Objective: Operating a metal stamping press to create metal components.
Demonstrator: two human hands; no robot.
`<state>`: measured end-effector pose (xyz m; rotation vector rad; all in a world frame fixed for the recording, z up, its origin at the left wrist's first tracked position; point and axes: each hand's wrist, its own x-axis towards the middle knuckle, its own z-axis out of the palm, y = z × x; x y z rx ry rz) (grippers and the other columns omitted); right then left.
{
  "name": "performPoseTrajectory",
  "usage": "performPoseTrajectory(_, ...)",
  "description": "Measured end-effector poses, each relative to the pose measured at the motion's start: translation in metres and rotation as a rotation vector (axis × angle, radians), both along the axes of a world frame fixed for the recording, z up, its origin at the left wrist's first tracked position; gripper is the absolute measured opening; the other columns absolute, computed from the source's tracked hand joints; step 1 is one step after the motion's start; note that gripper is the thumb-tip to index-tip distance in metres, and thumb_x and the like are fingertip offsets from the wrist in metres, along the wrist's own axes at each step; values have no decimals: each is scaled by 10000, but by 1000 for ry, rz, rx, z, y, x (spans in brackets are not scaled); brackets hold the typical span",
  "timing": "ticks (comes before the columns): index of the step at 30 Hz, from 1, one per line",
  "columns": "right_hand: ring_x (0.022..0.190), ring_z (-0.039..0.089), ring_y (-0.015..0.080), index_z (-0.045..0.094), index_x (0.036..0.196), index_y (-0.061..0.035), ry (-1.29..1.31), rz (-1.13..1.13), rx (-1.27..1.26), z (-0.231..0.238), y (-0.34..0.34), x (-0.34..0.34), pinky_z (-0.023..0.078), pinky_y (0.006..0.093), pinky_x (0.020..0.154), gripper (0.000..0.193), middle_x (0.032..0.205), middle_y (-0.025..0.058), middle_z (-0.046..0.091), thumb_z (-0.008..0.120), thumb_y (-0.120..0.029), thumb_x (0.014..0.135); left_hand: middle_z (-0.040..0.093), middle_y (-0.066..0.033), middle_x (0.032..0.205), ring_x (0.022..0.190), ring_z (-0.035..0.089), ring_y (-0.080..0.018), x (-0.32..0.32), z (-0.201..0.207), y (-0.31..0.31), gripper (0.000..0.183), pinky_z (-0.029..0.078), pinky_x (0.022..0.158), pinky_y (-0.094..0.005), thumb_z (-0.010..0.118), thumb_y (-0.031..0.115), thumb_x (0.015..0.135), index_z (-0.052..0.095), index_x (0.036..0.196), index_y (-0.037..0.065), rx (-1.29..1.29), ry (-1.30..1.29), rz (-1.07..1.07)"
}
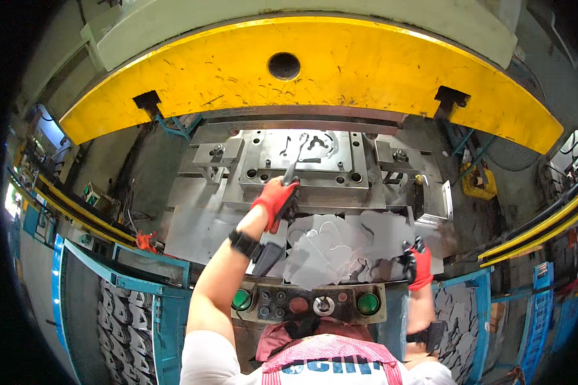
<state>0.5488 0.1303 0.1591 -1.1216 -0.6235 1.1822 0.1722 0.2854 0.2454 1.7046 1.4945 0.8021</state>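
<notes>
My left hand (278, 200), in a red glove with black on the palm side, reaches over the front of a steel die (305, 181). It is closed round a long slender grey tool (291, 172), whose kind I cannot make out. The tool's far end lies over the die's bright top plate (277, 159), which has dark cut-out shapes. My right hand (419, 264), gloved alike, is held apart to the right, beside a pile of flat grey sheet-metal blanks (324, 247). Its fingers are slightly bent and apart, with nothing seen in them.
Above the die hangs the yellow ram (237, 67) of a press. Clamp blocks (215, 154) flank the die. In front of me is a control panel (311, 301) with green buttons. Blue-framed bins (167, 333) on both sides hold many metal parts. A yellow basket (480, 183) stands at right.
</notes>
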Motion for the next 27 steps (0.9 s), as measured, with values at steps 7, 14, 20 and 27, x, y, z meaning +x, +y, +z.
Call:
performPoseTrajectory(7, 820, 515, 134, 491, 1096, -20, -37, -83, 40, -61, -16, -22, 430, 266, 718, 356, 971, 65, 549, 574, -45, 751, 499, 0, 636, 538, 430, -93, 1, 17, -5, 196, 372, 491, -280, 585, 253, 736, 558, 786, 64, -418, -438, 134)
performPoseTrajectory(14, 700, 476, 93, 504, 1086, 1, -665, -81, -81, -41, -12, 13, 397, 211, 675, 377, 794, 4, 524, 499, 51, 712, 482, -3, 525, 414, 455, -91, -56, 91, -135, 181, 358, 382, -225, 545, 222, 816, 510, 797, 45, -290, -466, 199)
performPoseTrajectory(20, 690, 480, 71, 505, 1117, -44, -511, -134, -40, -10, -9, -10, 401, 202, 652, 344, 789, -9, 517, 502, -11, 775, 571, -30, 757, 733, 492, -86, -157, -27, -241, 260, 415, 661, -253, 633, 170, 745, 559, 954, 35, -340, -394, 514)
performPoseTrajectory(27, 778, 518, 100, 462, 1166, -51, -385, -63, 241, 63, 17, -57, 486, 249, 535, 371, 954, 36, 543, 499, -112, 801, 489, -48, 563, 441, 467, -137, -167, -128, -241, 192, 382, 402, -307, 582, 256, 773, 532, 792, 71, -424, -156, 579)
